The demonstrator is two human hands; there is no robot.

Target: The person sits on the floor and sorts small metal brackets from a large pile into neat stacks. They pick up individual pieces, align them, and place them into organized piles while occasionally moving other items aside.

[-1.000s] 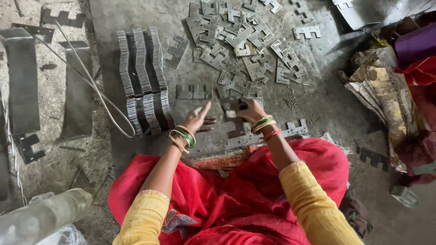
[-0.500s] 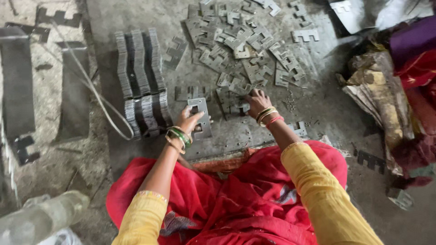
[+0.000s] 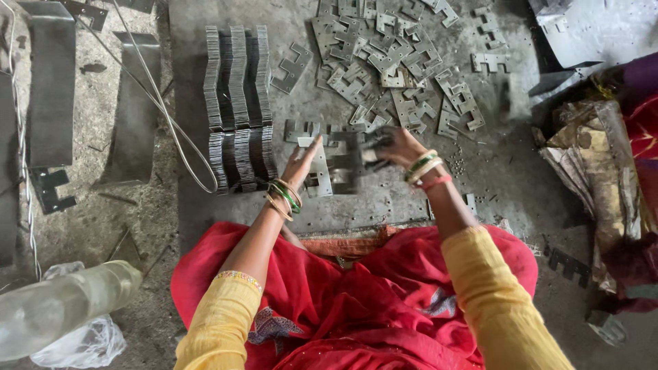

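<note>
I sit on the floor in a red garment (image 3: 343, 294) with yellow sleeves. My left hand (image 3: 300, 163), bangles on the wrist, is stretched out flat with its fingers against a small notched grey metal plate (image 3: 319, 175) lying on a dark floor slab (image 3: 411, 199). My right hand (image 3: 396, 146) grips a few blurred notched metal plates (image 3: 351, 161) just right of the left hand. A heap of loose notched plates (image 3: 397, 62) lies beyond the hands. A tidy stack of the same plates on edge (image 3: 236, 103) stands left of my left hand.
Two long bent metal strips (image 3: 48, 89) (image 3: 133, 116) and a wire loop (image 3: 161, 109) lie at the left. A clear plastic bottle (image 3: 62, 308) is at the lower left. A metal sheet (image 3: 596, 27) and a bundle of cloth and paper (image 3: 589, 164) are at the right.
My right hand has drawn back from the loose heap toward my left hand, carrying plates. My left hand has stayed at the plate beside the stack.
</note>
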